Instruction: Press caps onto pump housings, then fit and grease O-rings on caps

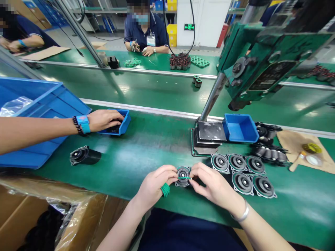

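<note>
My left hand [157, 184] and my right hand [210, 183] meet over a round grey-and-black motor housing [183, 183]. A thin green rubber ring [184, 178] is pinched between the fingertips of both, stretched across the housing's face. A bundle of green rings [165, 190] is tucked in the curled fingers of my left hand. To the right stand several similar housings [242, 183] in two rows, with green rings around their rims. Another housing [80, 155] lies on its side at the left of the green bench.
A co-worker's hand [107, 120] reaches from the left into a small blue bin [125, 122]. A green press [261, 66] overhangs the bench at right, near a second blue bin [240, 129]. A large blue crate [47, 104] and a cardboard box [86, 205] are at left.
</note>
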`<state>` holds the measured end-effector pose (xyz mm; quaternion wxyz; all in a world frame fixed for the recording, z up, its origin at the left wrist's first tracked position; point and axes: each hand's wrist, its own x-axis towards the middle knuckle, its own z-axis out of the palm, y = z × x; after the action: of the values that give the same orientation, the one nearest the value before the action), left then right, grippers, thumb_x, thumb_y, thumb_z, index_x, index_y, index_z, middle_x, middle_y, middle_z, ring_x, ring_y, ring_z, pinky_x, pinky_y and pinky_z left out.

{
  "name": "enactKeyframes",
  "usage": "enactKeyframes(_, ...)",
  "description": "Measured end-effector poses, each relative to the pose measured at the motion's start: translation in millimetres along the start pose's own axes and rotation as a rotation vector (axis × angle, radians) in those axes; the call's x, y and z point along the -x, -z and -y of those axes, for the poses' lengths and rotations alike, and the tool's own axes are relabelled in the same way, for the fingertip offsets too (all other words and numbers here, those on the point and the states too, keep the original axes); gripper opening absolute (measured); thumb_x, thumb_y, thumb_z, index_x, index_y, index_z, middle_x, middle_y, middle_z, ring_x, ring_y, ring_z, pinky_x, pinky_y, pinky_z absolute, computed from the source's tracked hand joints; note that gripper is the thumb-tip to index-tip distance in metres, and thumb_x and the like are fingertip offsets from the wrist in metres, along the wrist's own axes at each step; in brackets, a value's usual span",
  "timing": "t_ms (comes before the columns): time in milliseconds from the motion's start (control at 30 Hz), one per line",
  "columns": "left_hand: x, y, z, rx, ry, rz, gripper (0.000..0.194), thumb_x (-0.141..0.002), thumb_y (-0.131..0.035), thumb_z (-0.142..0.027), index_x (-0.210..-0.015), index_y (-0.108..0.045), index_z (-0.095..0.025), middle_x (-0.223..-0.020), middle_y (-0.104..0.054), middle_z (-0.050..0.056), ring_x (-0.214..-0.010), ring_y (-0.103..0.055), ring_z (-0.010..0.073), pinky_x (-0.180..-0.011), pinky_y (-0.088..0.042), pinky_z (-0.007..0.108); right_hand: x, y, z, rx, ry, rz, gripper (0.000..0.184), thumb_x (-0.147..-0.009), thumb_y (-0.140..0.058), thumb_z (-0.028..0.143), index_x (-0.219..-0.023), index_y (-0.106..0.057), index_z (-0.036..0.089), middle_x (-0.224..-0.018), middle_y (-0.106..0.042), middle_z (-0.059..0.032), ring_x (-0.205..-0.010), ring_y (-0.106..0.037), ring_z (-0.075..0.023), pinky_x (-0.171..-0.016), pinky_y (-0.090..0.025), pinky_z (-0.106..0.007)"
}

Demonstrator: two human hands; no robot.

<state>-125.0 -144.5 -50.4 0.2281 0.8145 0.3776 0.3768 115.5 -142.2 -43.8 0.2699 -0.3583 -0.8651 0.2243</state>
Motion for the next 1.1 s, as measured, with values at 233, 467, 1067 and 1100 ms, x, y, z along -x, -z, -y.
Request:
enactKeyframes(233, 12.7, -0.7, 6.1, 0.008, 0.015, 0.064, 0.014, -0.097, -0.052, -0.018, -0.103, -0.065, -0.018, -0.113, -0.071, 0.010, -0.099, -0.072, 0.0167, -0.085, -0.061, 0.026, 6.3, -6.4, 2.4, 0.026, -0.026, 0.016, 0.023, -0.091, -0.060, 0.031, -0.107, -0.051, 0.017, -0.104, -0.055, -0.0081, -0.091, -0.057, -0.0143, -0.078, -0.052, -0.027)
enactKeyframes(467, 11.9, 0.8, 7.3, -0.023, 0.065, 0.086, 0.014, -0.096, -0.056, -0.021, -0.107, -0.065, -0.020, -0.112, -0.072, 0.008, -0.102, -0.071, 0.0164, -0.090, -0.060, 0.027, 13.0, -15.7, 1.5, 0.061, -0.019, -0.029, 0.024, -0.093, -0.060, 0.028, -0.112, -0.051, 0.017, -0.104, -0.056, -0.0081, -0.088, -0.057, -0.0135, -0.076, -0.052, -0.027)
enactKeyframes(1067, 11.6, 11.7, 29.8, -0.063, -0.095, 0.224, 0.035, -0.095, -0.043, -0.006, -0.111, -0.069, -0.023, -0.119, -0.070, 0.010, -0.097, -0.073, 0.0167, -0.076, -0.061, 0.023, 12.8, -15.0, 4.9, 0.082, -0.017, -0.031, 0.016, -0.097, -0.051, 0.028, -0.108, -0.056, 0.017, -0.100, -0.058, -0.0073, -0.083, -0.058, -0.0118, -0.073, -0.051, -0.025)
enactKeyframes(1100, 9.3, 12.7, 30.9, -0.084, -0.136, 0.217, 0.032, -0.096, -0.044, -0.009, -0.113, -0.068, -0.022, -0.120, -0.070, 0.010, -0.097, -0.073, 0.0172, -0.076, -0.061, 0.024, 12.5, -14.6, 4.9, 0.087, -0.014, -0.032, 0.016, -0.097, -0.051, 0.028, -0.108, -0.055, 0.017, -0.100, -0.058, -0.0072, -0.083, -0.058, -0.0117, -0.072, -0.051, -0.024)
